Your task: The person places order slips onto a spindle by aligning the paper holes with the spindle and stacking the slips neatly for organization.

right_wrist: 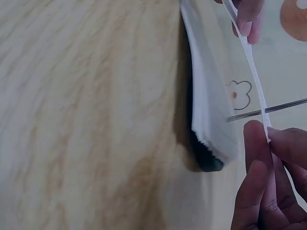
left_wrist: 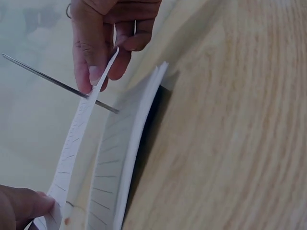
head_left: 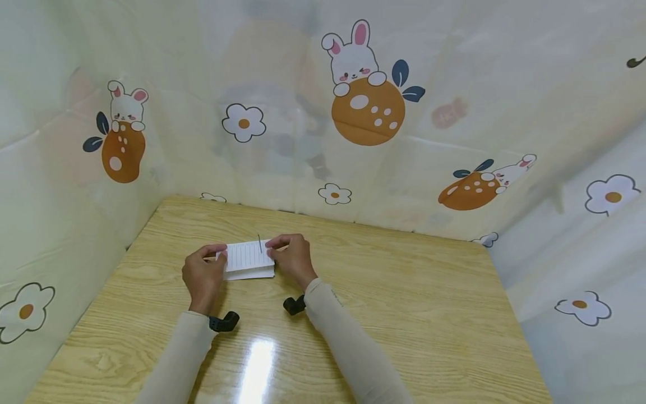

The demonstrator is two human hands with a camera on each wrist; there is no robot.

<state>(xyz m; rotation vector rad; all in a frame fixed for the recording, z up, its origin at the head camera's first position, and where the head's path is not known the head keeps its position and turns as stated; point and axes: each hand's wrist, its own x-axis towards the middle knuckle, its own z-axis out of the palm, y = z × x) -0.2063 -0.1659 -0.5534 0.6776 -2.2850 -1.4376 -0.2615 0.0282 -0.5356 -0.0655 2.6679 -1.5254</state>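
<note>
A lined white sheet of paper (head_left: 242, 257) is held up between both hands. My left hand (head_left: 203, 276) pinches its left end between thumb and fingers. The right hand (head_left: 295, 260) pinches the right end, close to a thin metal spike (left_wrist: 45, 76). That spike passes through the sheet near the right fingers, with its upper end standing free above. Beneath lies a stack of similar lined paper (left_wrist: 117, 158), apart from the raised sheet. The spike's lower end meets this stack. A dark base (right_wrist: 207, 161) shows under the stack in the right wrist view.
The stack rests on a wood-grain table (head_left: 404, 303) near its far left part. A patterned curtain (head_left: 282, 67) hangs behind the table and along both sides. Each wrist carries a black camera mount (head_left: 225, 321).
</note>
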